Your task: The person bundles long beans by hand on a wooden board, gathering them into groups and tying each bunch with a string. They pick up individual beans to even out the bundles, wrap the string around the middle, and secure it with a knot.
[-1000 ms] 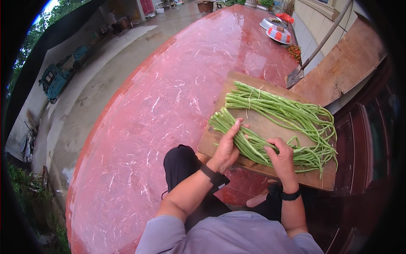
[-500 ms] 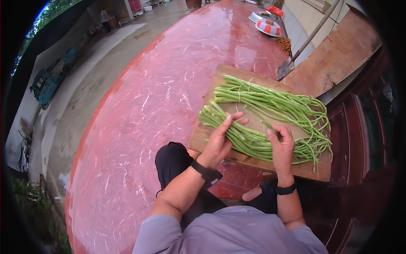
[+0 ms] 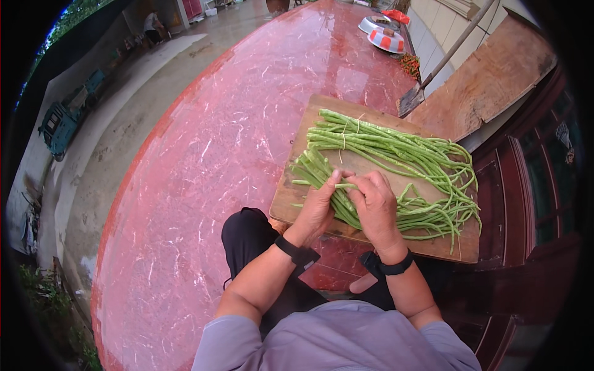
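My left hand is wrapped round the near bunch of green yardlong beans, close to its left end. Against its thumb, my right hand pinches a single bean that pokes out between the two hands. The rest of the near bunch runs under my right hand and trails to the right. Just beyond lies another bunch of yardlong beans, tied with a thin pale string. Both bunches rest on a wooden board. My right fingertips are partly hidden by each other.
Red glossy paving spreads to the left. A shovel and a plywood sheet lean at the far right, near dark red doors. Farther off are a red-and-white lid, a blue vehicle and another person.
My right hand has moved left from the middle of the beans to my left thumb, and now pinches a bean there. My left hand keeps its hold on the near bunch.
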{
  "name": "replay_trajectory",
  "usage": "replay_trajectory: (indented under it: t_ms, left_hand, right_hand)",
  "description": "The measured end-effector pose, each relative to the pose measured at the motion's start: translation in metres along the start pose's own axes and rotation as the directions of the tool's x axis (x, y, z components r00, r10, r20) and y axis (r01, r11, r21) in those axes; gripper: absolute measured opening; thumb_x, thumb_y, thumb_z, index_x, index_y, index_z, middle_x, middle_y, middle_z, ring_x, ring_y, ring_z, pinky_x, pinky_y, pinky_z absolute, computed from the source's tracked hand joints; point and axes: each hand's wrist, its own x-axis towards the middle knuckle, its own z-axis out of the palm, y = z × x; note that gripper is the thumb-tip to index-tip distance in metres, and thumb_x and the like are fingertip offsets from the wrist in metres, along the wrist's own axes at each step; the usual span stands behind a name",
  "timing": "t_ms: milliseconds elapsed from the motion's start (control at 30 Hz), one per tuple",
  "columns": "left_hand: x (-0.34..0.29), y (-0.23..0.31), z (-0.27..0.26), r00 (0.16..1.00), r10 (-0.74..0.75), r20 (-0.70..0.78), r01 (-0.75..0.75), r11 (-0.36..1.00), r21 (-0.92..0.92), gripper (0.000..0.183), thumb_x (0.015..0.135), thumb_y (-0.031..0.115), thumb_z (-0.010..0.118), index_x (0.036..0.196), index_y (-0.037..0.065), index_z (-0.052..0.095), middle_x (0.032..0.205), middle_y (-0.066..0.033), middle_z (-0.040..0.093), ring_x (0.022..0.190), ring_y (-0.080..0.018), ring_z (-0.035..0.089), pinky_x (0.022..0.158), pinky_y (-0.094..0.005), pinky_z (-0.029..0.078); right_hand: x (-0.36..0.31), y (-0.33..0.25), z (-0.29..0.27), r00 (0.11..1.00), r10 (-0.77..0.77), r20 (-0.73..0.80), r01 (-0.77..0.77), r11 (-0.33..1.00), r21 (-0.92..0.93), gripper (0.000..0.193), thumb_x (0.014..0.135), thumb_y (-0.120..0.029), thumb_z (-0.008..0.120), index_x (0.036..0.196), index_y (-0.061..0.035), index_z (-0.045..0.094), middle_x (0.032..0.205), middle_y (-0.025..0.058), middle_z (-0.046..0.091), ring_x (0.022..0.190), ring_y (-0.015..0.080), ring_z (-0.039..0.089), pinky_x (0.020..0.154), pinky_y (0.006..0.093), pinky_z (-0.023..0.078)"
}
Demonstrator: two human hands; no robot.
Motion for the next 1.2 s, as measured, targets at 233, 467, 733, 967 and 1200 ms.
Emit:
replay_trajectory:
  t_ms: [233,467,733,967,1200]
  left_hand:
    - [-0.007,0.005,-0.002,0.998,-0.064,0.020,0.066,0.991,-0.119,0.029,0.094,0.029,0.059,0.107,0.003,0.060,0.103,-0.0052,0.062,0.096,-0.0138,0.059,0.088,-0.0302,0.048]
    - [-0.010,-0.003,-0.007,0.999,-0.037,0.000,0.037,0.999,-0.006,0.041,0.092,0.021,0.062,0.128,0.004,0.049,0.122,-0.0047,0.054,0.114,-0.0155,0.049,0.098,-0.0324,0.039]
    - [-0.004,-0.006,-0.010,0.998,-0.060,-0.019,0.061,0.997,0.040,0.040,0.094,0.014,0.055,0.131,0.002,0.044,0.123,-0.0040,0.052,0.111,-0.0134,0.051,0.093,-0.0287,0.042]
    - [0.000,-0.010,-0.007,1.000,0.001,-0.029,0.000,0.999,0.036,0.032,0.091,0.014,0.059,0.121,0.003,0.050,0.116,-0.0043,0.056,0.104,-0.0142,0.055,0.090,-0.0297,0.045]
    - [0.001,-0.006,-0.007,0.997,-0.046,-0.057,0.042,0.996,-0.078,0.027,0.092,0.016,0.060,0.116,0.004,0.055,0.106,-0.0028,0.060,0.096,-0.0121,0.058,0.083,-0.0291,0.049]
  right_hand:
    - [0.000,0.001,-0.002,1.000,0.028,0.005,-0.028,0.994,0.106,0.020,0.077,-0.010,0.068,0.097,-0.0094,0.068,0.089,0.0076,0.058,0.086,0.0268,0.057,0.075,0.0380,0.046]
    - [0.020,-0.010,0.003,0.998,0.030,-0.056,-0.029,0.999,0.017,0.021,0.084,-0.021,0.062,0.100,-0.0096,0.069,0.101,0.0055,0.063,0.097,0.0251,0.055,0.087,0.0376,0.038]
    - [0.032,-0.022,0.015,0.999,0.034,0.033,-0.030,0.994,-0.106,0.033,0.091,-0.027,0.052,0.104,0.0001,0.066,0.107,0.0104,0.064,0.102,0.0285,0.054,0.095,0.0396,0.034]
    - [0.026,-0.018,0.021,0.997,0.039,0.072,-0.035,0.998,-0.052,0.038,0.094,-0.031,0.051,0.110,0.0020,0.062,0.109,0.0153,0.062,0.107,0.0316,0.052,0.095,0.0418,0.036]
    - [0.003,0.003,0.014,1.000,0.021,-0.011,-0.019,0.993,0.117,0.027,0.089,-0.024,0.058,0.109,-0.0063,0.064,0.108,0.0134,0.061,0.103,0.0316,0.055,0.090,0.0407,0.042]
